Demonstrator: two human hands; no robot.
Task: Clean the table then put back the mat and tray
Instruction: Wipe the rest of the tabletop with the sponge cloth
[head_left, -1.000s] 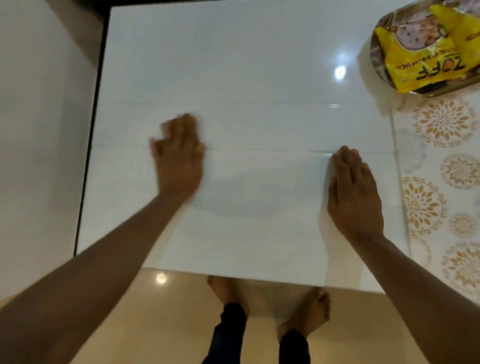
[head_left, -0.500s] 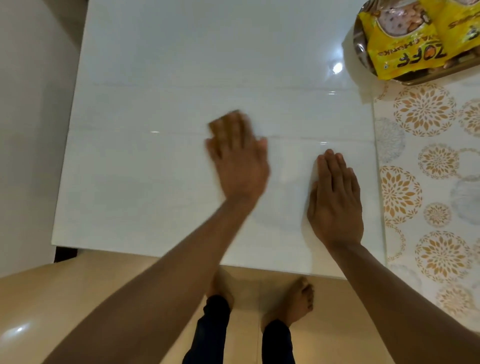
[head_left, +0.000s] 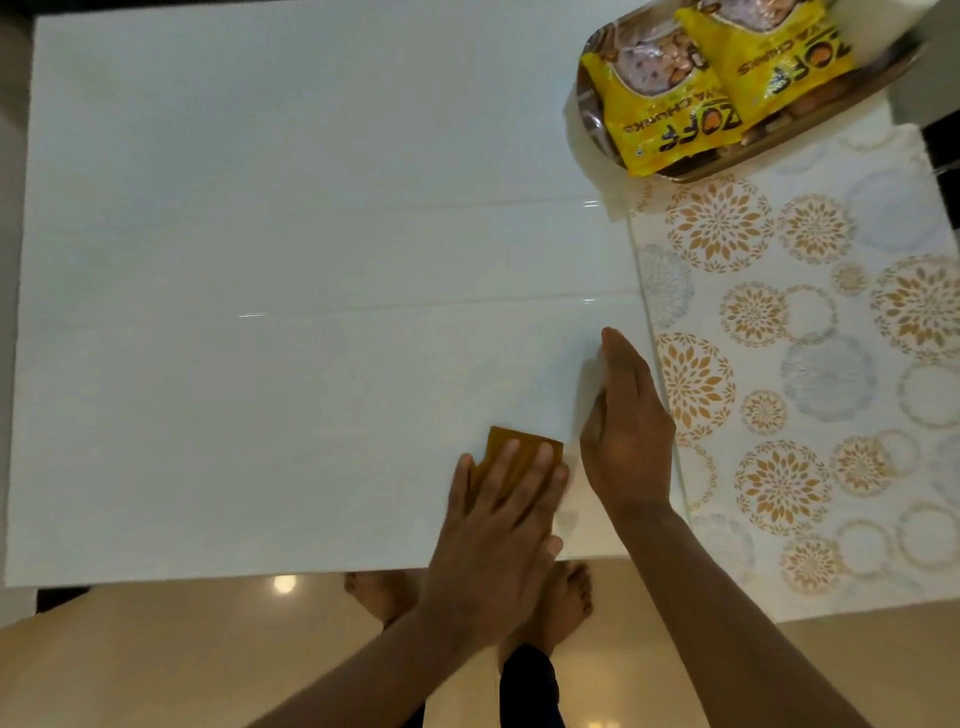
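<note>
A glossy white table (head_left: 260, 260) fills the view. My left hand (head_left: 501, 512) presses flat on a brown-orange cleaning pad (head_left: 519, 452) near the table's front edge, fingers straight over it. My right hand (head_left: 626, 431) stands just to its right, on its edge, fingers straight, touching the table beside the mat. The white mat (head_left: 810, 374) with gold and grey floral circles lies along the right side. At the far right corner sits a metal tray (head_left: 589, 98) carrying two yellow snack packets (head_left: 670, 109).
The table's front edge runs across the bottom, with beige floor tiles (head_left: 156, 649) and my bare feet (head_left: 566, 597) below it. A grey wall (head_left: 10, 156) borders the left side.
My left hand has swept the pad from the table's left across to the right and nearer the front edge. My right hand has turned from lying flat onto its edge.
</note>
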